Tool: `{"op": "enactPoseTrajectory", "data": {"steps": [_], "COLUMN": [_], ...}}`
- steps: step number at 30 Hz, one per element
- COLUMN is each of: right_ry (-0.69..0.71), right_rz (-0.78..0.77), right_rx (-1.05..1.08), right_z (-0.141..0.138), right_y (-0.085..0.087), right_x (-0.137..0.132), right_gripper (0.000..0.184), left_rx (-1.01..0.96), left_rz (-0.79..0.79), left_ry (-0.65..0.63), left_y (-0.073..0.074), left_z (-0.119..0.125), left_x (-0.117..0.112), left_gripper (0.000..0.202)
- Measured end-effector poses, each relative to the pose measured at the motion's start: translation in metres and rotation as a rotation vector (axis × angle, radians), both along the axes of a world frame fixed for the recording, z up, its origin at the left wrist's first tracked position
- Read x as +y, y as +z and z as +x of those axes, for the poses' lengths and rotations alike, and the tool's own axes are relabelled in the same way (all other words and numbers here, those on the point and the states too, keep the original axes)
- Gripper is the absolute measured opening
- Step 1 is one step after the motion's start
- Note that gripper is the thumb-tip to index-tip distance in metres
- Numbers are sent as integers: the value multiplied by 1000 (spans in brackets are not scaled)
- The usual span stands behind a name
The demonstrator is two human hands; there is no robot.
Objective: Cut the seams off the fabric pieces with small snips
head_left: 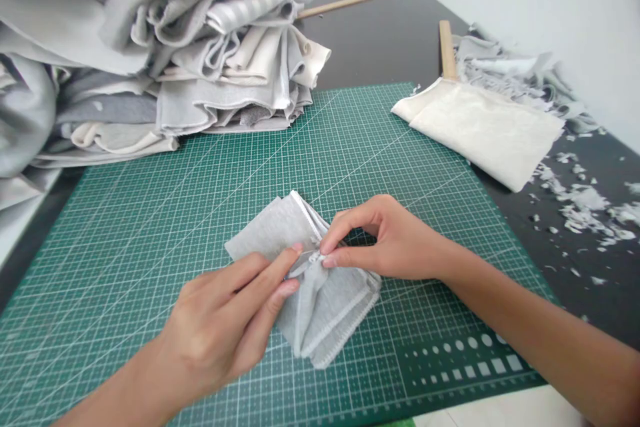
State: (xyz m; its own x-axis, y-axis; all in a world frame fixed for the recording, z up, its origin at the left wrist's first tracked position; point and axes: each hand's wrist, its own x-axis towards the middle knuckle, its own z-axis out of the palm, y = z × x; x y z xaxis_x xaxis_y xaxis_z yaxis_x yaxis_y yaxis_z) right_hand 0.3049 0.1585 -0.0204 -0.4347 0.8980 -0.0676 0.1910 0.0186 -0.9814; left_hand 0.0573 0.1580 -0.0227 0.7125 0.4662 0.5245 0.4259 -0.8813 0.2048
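Observation:
A small folded stack of light grey fabric pieces (280, 230) lies in the middle of a green cutting mat (150, 213). My left hand (225, 327) rests on its near left side, fingers pinched on a fabric edge at the stack's centre. My right hand (387, 240) comes in from the right, thumb and forefinger pinching the same spot, fingertips nearly touching the left hand's. Both hands are closed on the grey fabric.
A tall pile of grey and cream folded fabrics (165, 47) fills the back left. A cream folded cloth (485, 127) lies at the mat's right edge, with fabric scraps (585, 203) and wooden sticks (447, 47) on the black table (380, 33).

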Motion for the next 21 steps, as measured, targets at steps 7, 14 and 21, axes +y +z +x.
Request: {"op": "enactPoseTrajectory", "data": {"steps": [7, 14, 21], "right_ry": [-5, -3, 8], "right_rz": [-12, 5, 1], "right_rx": [24, 41, 45], "right_z": [0, 1, 2], "right_y": [1, 0, 0], "right_x": [0, 1, 1], "right_gripper": [14, 16, 15], "left_rx": [37, -11, -66], "left_rz": [76, 19, -225], "left_ry": [14, 13, 11], "left_y": [-7, -4, 6], "left_z": [-3, 0, -1], "left_x": [0, 2, 4], "left_gripper": [35, 34, 34]}}
